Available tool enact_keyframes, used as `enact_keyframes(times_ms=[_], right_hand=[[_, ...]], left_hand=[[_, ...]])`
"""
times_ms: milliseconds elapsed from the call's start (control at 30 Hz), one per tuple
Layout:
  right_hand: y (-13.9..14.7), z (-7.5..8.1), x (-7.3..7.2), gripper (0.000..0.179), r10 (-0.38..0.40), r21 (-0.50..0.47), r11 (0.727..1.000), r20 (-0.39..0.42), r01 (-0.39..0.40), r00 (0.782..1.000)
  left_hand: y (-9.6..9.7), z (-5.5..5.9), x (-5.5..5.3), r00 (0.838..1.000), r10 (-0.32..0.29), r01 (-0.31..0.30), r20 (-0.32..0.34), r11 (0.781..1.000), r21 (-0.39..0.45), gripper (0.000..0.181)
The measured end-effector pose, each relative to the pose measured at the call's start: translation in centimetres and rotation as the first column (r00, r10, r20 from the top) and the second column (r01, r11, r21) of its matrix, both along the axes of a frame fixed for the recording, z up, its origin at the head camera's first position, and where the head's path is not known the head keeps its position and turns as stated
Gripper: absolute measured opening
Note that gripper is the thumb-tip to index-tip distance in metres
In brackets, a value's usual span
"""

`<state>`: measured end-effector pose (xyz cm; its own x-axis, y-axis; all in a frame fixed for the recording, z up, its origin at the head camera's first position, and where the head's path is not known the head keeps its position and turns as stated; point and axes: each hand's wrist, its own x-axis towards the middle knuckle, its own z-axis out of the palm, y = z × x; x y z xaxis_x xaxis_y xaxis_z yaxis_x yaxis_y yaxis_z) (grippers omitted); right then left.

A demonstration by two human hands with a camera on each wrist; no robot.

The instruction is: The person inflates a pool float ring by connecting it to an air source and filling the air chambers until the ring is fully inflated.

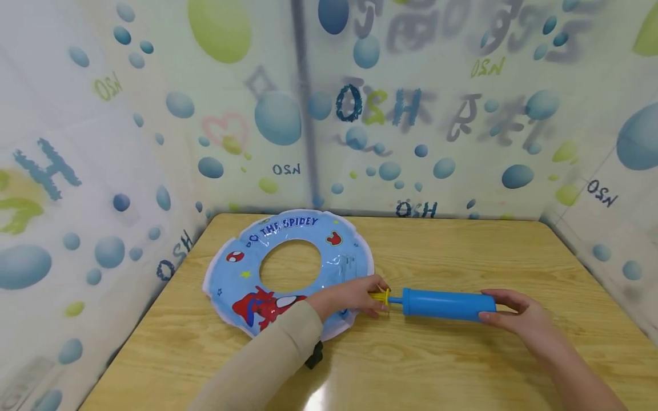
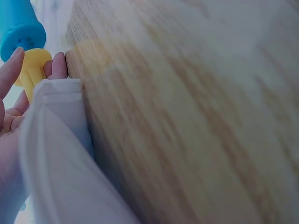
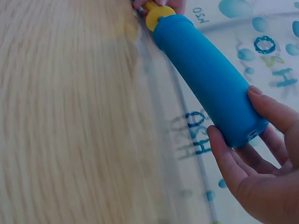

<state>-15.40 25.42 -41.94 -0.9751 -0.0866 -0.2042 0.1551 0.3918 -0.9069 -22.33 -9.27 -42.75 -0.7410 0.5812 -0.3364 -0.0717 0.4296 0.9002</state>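
A blue hand air pump (image 1: pixel 447 305) is held level between both hands above the table. Its yellow end piece (image 2: pixel 35 65) has a round flange, joined to the blue barrel by a short thin stem. My left hand (image 1: pixel 360 294) grips this yellow piece, in front of the ring's right edge. My right hand (image 3: pixel 261 172) holds the far end of the barrel between thumb and fingers. A light-blue swim ring (image 1: pixel 226 277) with a red cartoon figure and the lettering "THE SPIDEY" lies on the table to the left. My left forearm covers part of its lower side.
The wooden table (image 1: pixel 452 245) meets a wall covering (image 1: pixel 452 131) printed with bubbles and letters at the back. Similar covering hangs at the left and right. A small black object (image 1: pixel 315 355) shows beside my left sleeve, below the ring.
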Motion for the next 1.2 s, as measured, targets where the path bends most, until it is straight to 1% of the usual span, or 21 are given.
enact_keyframes(times_ms=[133, 233, 433, 500, 667, 767, 900, 967, 1000, 1100, 1200], right_hand=[[1.8, 0.3, 0.3, 0.059, -0.015, 0.011, 1.0, -0.012, 0.015, 1.0], [3.1, 0.6, 0.5, 0.055, -0.022, 0.028, 0.999, -0.019, 0.022, 1.0], [5.6, 0.8, 1.1, 0.059, -0.053, 0.124, 0.991, -0.035, 0.057, 0.998], [6.3, 0.7, 1.3, 0.059, -0.063, 0.151, 0.986, -0.055, 0.071, 0.997], [8.2, 0.5, 1.7, 0.057, -0.077, 0.192, 0.976, -0.145, 0.104, 0.986], [9.0, 0.6, 1.7, 0.061, -0.08, 0.24, 0.963, -0.168, 0.12, 0.982], [9.6, 1.0, 1.6, 0.073, -0.11, 0.293, 0.944, -0.152, 0.151, 0.982], [9.7, 1.2, 1.5, 0.075, -0.121, 0.3, 0.94, -0.152, 0.162, 0.981], [9.8, 1.2, 1.3, 0.072, -0.124, 0.303, 0.938, -0.156, 0.167, 0.98], [9.4, 1.4, 1.0, 0.065, -0.082, 0.284, 0.951, -0.149, 0.122, 0.985], [8.3, 1.2, 0.7, 0.056, -0.041, 0.211, 0.975, -0.138, 0.069, 0.99]], left_hand=[[-0.1, 0.0, -0.1, 1.0, 0.008, -0.008, 0.013, 1.0, 0.002, 0.035], [-0.1, 0.2, -0.1, 1.0, 0.003, -0.003, 0.017, 1.0, 0.008, 0.037], [-0.3, 0.5, 0.0, 1.0, -0.013, 0.013, -0.004, 1.0, -0.008, 0.039], [-0.3, 0.5, 0.0, 1.0, -0.014, 0.014, -0.015, 1.0, -0.018, 0.039], [-0.3, 0.5, 0.2, 1.0, -0.007, 0.006, -0.026, 0.999, -0.036, 0.039], [-0.3, 0.4, 0.2, 1.0, 0.001, -0.002, -0.023, 0.999, -0.032, 0.039], [-0.2, 0.2, 0.0, 1.0, 0.003, -0.004, -0.031, 0.999, -0.031, 0.039], [-0.1, 0.2, -0.1, 1.0, 0.003, -0.004, -0.031, 1.0, -0.027, 0.039], [-0.1, 0.2, -0.1, 0.999, 0.003, -0.004, -0.032, 1.0, -0.025, 0.039], [-0.2, 0.3, -0.1, 0.999, -0.006, 0.004, -0.045, 0.999, -0.033, 0.038], [-0.3, 0.3, 0.1, 0.998, -0.019, 0.017, -0.053, 0.999, -0.042, 0.036]])
